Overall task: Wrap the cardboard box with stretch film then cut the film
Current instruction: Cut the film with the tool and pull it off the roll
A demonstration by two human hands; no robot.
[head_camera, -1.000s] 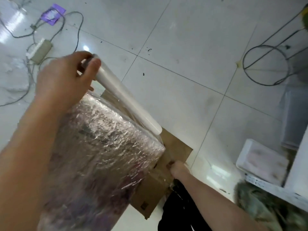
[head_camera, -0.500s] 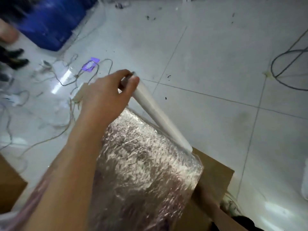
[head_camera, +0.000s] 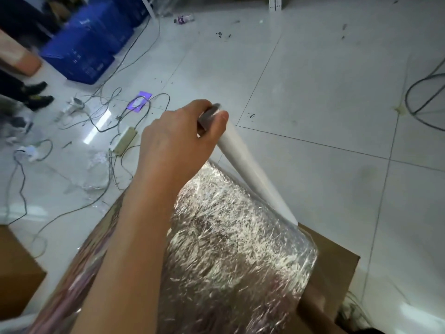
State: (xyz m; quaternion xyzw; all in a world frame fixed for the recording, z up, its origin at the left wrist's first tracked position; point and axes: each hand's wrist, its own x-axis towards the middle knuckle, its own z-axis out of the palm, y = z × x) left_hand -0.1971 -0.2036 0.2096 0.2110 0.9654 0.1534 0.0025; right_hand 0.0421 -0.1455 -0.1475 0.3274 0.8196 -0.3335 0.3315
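Observation:
A cardboard box [head_camera: 332,268] lies on the tiled floor, most of it under shiny crinkled stretch film [head_camera: 231,249]. My left hand [head_camera: 173,143] grips the upper end of the white stretch film roll [head_camera: 252,172]. The roll slants down to the right along the box's far edge, and film runs from it onto the box. My left forearm crosses the wrapped face. My right hand is out of sight.
Tangled cables and a power strip [head_camera: 122,138] lie on the floor to the left. Blue crates [head_camera: 89,44] stand at the far left, beside a person's feet [head_camera: 36,92]. Another cardboard box [head_camera: 16,273] sits at the left edge. A cable loop [head_camera: 423,102] lies at the right.
The view has tilted up and left across the floor. My left hand still grips the roll's end. My right hand, earlier on the box's lower side, has dropped out of view.

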